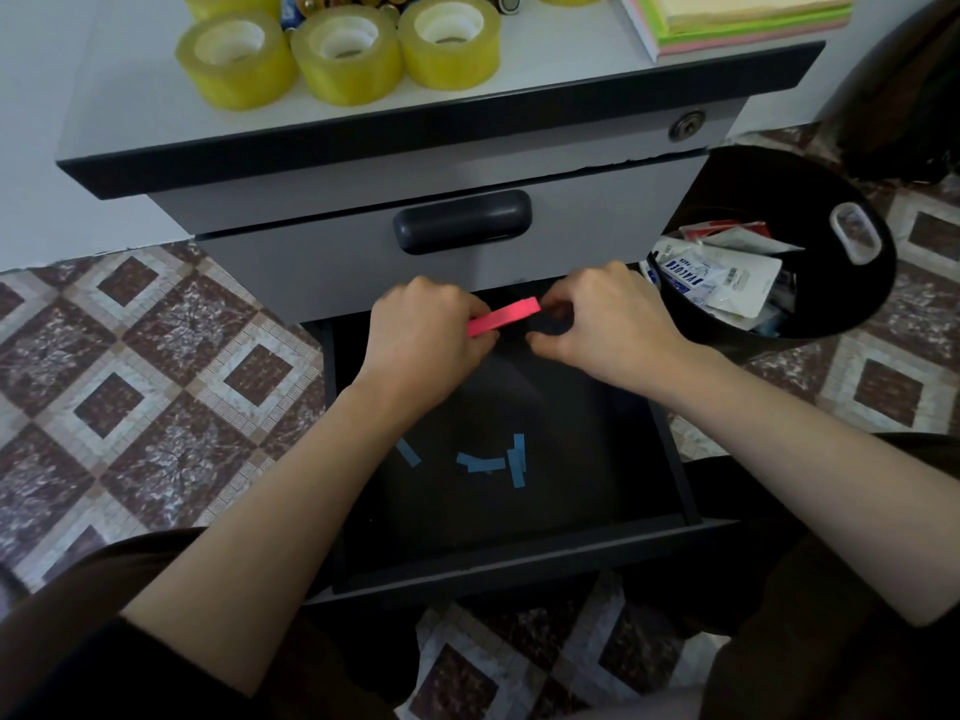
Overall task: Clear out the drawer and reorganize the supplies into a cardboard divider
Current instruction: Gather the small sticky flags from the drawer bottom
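pink pad (506,315) held over far end of drawer (519,558) | left hand (426,330) fingers pinch its left end, right hand (602,324) fingers pinch its right end | probably light, thin, bendy: grip both ends | blue strips (488,462) loose on drawer floor, nearer

We find only one piece of print we can partly read: on a white packet (711,283) lying in the black bin (831,189), a blue label (683,275) carries white capital letters, turned sideways, that look to us like "VALUED", though we cannot vouch for every letter. A barcode (733,274) sits on the same packet. Print on the batteries (291,13) is too blurred to read.
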The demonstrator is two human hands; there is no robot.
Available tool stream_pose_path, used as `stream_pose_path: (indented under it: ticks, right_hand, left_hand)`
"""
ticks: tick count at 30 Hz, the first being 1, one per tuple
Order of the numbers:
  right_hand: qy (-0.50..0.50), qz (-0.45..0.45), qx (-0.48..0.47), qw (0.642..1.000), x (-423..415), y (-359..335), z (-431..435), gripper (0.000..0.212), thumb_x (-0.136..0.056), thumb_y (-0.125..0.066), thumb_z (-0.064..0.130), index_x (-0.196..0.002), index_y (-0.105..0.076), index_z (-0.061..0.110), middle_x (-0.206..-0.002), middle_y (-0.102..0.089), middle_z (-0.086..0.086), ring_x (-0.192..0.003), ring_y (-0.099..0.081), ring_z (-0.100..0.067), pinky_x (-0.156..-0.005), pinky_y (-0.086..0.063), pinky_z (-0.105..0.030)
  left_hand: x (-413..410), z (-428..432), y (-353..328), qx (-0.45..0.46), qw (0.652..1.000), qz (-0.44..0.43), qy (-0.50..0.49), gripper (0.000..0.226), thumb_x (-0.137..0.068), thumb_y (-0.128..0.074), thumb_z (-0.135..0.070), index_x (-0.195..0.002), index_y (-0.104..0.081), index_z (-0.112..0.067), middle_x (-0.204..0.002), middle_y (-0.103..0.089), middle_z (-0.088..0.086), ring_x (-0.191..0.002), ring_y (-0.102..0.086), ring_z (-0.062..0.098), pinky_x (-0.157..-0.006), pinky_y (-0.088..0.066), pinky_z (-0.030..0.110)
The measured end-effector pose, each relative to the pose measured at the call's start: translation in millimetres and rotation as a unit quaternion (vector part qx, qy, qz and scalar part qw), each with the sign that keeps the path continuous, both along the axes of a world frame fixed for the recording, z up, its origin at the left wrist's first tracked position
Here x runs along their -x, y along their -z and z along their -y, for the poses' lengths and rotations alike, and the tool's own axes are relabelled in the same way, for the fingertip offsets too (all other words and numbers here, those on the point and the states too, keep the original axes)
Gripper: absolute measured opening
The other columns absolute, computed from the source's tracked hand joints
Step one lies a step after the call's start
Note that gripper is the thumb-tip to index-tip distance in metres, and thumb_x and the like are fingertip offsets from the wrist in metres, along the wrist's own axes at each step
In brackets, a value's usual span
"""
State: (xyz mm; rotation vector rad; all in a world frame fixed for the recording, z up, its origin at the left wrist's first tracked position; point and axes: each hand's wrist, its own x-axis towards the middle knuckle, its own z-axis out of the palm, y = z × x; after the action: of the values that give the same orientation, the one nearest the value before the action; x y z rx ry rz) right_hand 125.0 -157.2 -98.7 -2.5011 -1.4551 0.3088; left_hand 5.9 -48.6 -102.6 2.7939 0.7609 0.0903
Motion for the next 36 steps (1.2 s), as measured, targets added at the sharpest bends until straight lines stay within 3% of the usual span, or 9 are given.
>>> stream_pose_path:
  ticks: [4,9,13,19,29,36]
  right_hand:
    - [0.010,-0.003,0.002,1.000,3,1,0,0.033,-0.086,-0.061,0.037,-0.108,-0.068,0.013,-0.097,-0.068,-0.005,-0.090,-0.062,-0.021,-0.071,-0.046,-0.028]
    - [-0.018,-0.003,0.000,1.000,11,-1,-2,0.031,-0.088,-0.058,0.034,-0.111,-0.067,0.015,-0.100,-0.066,-0.006,-0.093,-0.061,-0.022,-0.079,-0.050,-0.033]
    - [-0.037,-0.007,-0.005,0.999,15,-3,-1,0.030,-0.090,-0.056,0.033,-0.114,-0.065,0.016,-0.102,-0.066,-0.004,-0.094,-0.061,-0.020,-0.076,-0.047,-0.029]
    - [0.013,-0.017,0.000,1.000,6,-4,0,0.027,-0.087,-0.061,0.031,-0.105,-0.069,0.013,-0.095,-0.068,-0.006,-0.087,-0.063,-0.022,-0.075,-0.052,-0.032]
    - [-0.007,-0.018,0.019,1.000,13,-2,1,0.030,-0.089,-0.059,0.030,-0.111,-0.065,0.012,-0.098,-0.063,-0.005,-0.091,-0.060,-0.022,-0.067,-0.039,-0.026]
    - [-0.021,-0.024,0.020,0.999,19,1,1,0.029,-0.089,-0.058,0.028,-0.113,-0.064,0.013,-0.098,-0.062,-0.003,-0.089,-0.059,-0.019,-0.066,-0.038,-0.025]
  left_hand:
    - [-1,-1,-1,-0.001,1.000,-0.017,-0.015,0.030,-0.093,-0.052,-0.037,-0.117,-0.064,-0.025,-0.098,-0.070,0.000,-0.088,-0.063,0.017,-0.078,-0.049,0.031]
    - [-2,4,-1,-0.015,0.999,-0.028,0.005,0.030,-0.094,-0.050,-0.037,-0.118,-0.063,-0.025,-0.102,-0.069,0.000,-0.093,-0.062,0.018,-0.077,-0.042,0.027]
    - [-1,4,0,-0.023,0.999,-0.032,0.007,0.029,-0.094,-0.050,-0.037,-0.117,-0.063,-0.025,-0.101,-0.068,-0.001,-0.093,-0.061,0.017,-0.076,-0.039,0.026]
    - [-2,4,-2,0.000,1.000,0.002,-0.009,0.029,-0.093,-0.054,-0.034,-0.116,-0.065,-0.023,-0.098,-0.069,0.000,-0.089,-0.062,0.015,-0.074,-0.040,0.024]
    - [-1,4,1,0.017,1.000,0.008,-0.009,0.026,-0.091,-0.056,-0.033,-0.112,-0.067,-0.023,-0.095,-0.070,0.001,-0.088,-0.063,0.019,-0.079,-0.051,0.035]
    - [-2,6,1,0.003,1.000,0.004,-0.004,0.028,-0.092,-0.054,-0.035,-0.114,-0.066,-0.023,-0.100,-0.069,0.000,-0.092,-0.061,0.018,-0.077,-0.044,0.029]
